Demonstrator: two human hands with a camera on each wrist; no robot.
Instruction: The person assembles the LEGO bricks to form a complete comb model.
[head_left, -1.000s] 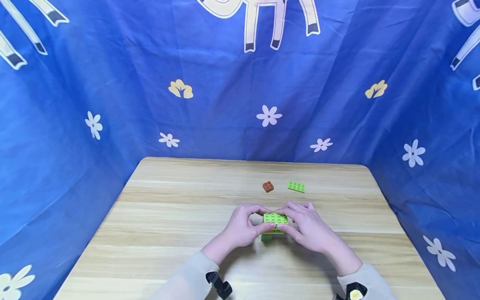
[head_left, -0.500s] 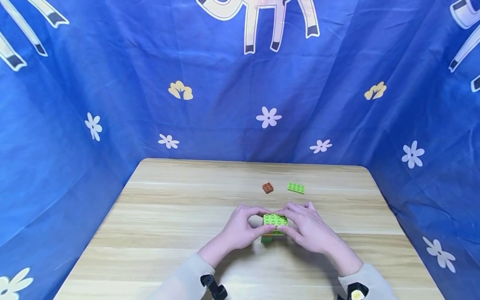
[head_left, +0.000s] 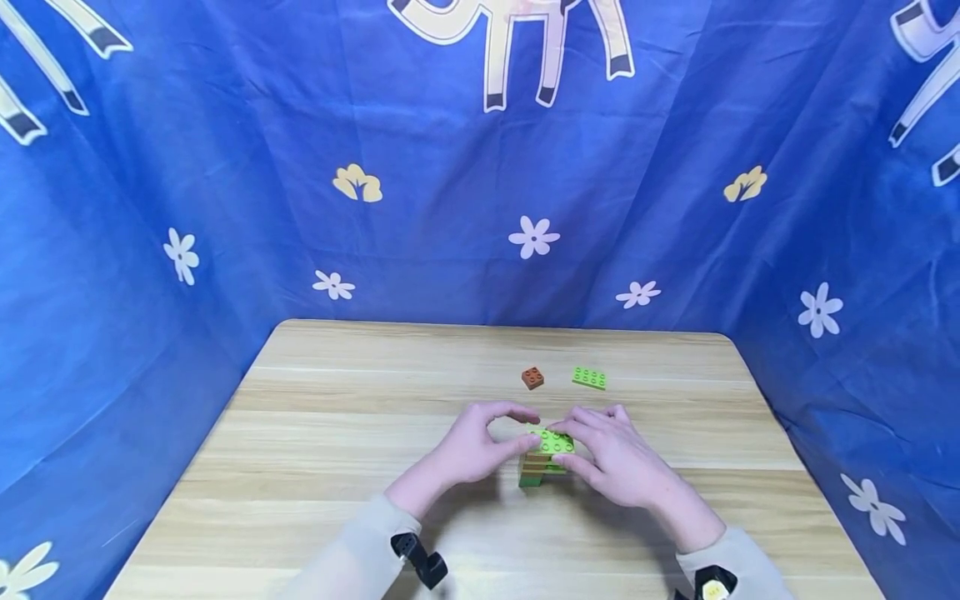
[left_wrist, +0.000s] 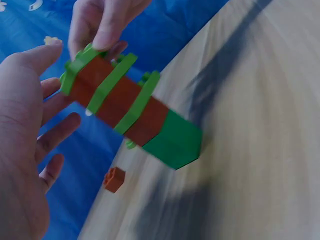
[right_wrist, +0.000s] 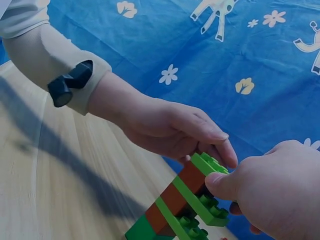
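Note:
A toy building-brick tower (left_wrist: 145,112) stands upright on the table: a dark green brick (left_wrist: 175,140) at its foot, then brown bricks alternating with light green plates that jut out to one side. On top is a light green studded plate (head_left: 553,442). My right hand (head_left: 618,458) pinches that top plate at its right end, thumb on the near side and fingers behind. At the tower's left, my left hand (head_left: 476,446) has its thumb and fingers spread, holding nothing. The left wrist view shows a gap between its thumb and the bricks; the fingers pass behind the tower.
Beyond the tower lie a loose brown brick (head_left: 532,378) and, right of it, a loose light green plate (head_left: 589,378). The wooden table (head_left: 337,367) is enclosed at the back and sides by a blue printed curtain (head_left: 450,200).
My left hand has let go of the top plate and drawn slightly left, uncovering more of the tower's left side. My right hand keeps its pinch. The view has shifted slightly.

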